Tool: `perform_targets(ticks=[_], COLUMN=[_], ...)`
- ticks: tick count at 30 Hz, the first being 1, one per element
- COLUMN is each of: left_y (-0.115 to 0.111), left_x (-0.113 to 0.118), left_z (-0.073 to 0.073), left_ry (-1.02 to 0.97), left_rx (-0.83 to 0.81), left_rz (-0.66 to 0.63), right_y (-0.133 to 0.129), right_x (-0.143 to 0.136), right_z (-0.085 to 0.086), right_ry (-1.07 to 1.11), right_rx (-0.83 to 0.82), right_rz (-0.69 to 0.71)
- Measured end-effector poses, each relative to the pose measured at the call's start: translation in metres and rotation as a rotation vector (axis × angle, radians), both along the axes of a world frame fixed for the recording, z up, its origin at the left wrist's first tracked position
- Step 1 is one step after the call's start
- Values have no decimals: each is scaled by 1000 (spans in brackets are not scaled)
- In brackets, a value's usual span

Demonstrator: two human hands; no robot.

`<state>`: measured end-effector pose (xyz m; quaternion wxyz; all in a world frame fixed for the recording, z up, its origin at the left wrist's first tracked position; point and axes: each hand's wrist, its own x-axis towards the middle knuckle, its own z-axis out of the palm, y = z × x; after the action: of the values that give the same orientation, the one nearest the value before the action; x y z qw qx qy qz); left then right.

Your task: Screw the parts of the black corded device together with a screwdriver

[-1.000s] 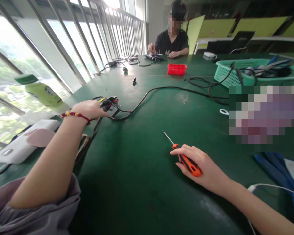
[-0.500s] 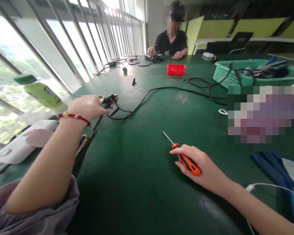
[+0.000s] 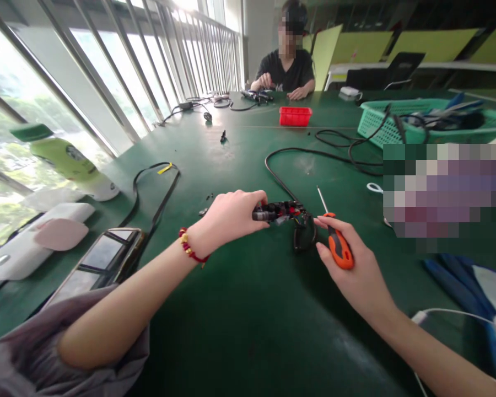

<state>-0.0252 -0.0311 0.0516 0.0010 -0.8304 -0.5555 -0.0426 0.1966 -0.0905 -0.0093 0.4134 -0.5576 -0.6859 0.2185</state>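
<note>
My left hand (image 3: pixel 233 218) grips one end of a black device with exposed wires and red parts (image 3: pixel 283 209), holding it over the middle of the table. From the device's far end runs a black cable (image 3: pixel 279 179). A screwdriver with an orange and black handle (image 3: pixel 342 251) lies in my right hand (image 3: pixel 357 267), its thin shaft pointing away from me. The screwdriver's tip is just right of the device and apart from it. My right thumb and forefinger are close to the wire loop below the device.
A phone (image 3: pixel 107 253), a white device (image 3: pixel 66 220) and a green-capped bottle (image 3: pixel 66 157) stand at left. Small bits (image 3: pixel 204 211) lie near my left wrist. Farther off are a red tray (image 3: pixel 295 116), a teal basket (image 3: pixel 380 121) and a person (image 3: pixel 287 69) seated opposite.
My left hand has brought the device from the left to the table's middle, its cable following. My right hand has shifted slightly up and right with the screwdriver, now beside the device.
</note>
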Motion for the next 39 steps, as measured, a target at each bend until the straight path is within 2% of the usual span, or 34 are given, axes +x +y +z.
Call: perform_targets(ticks=[3, 5, 7, 9, 12, 15, 18, 21, 28, 34, 39], left_y=[5, 8, 12, 18, 26, 31, 32, 32, 28, 22, 24], left_x=[9, 11, 7, -3, -28, -56, -71, -72, -58, -42, -40], left_z=[-22, -28, -28, -22, -8, 3, 4, -2, -13, -14, -21], left_ry=[-26, 6, 61, 98, 146, 230, 253, 265, 334, 383, 351], left_rx=[108, 241, 361, 406, 326, 129, 91, 72, 50, 98, 111], left_rz=[-116, -170, -146, -30, 248, 377, 370, 339, 288, 341, 377], right_y=[-1, -1, -1, -1, -1, 0, 1, 1, 1, 2, 3], right_x=[-2, -2, -2, -1, 1, 1, 1, 2, 2, 3, 4], right_z=[1, 2, 3, 3, 4, 3, 2, 1, 2, 2, 2], right_ry=[-62, -109, -152, -178, -192, -216, -249, -274, -282, -283, -276], right_rx=[-50, -68, -78, -93, -108, -92, -64, -41, -34, -2, -7], right_rz=[39, 65, 75, 75, 81, 84, 86, 77, 87, 105, 114])
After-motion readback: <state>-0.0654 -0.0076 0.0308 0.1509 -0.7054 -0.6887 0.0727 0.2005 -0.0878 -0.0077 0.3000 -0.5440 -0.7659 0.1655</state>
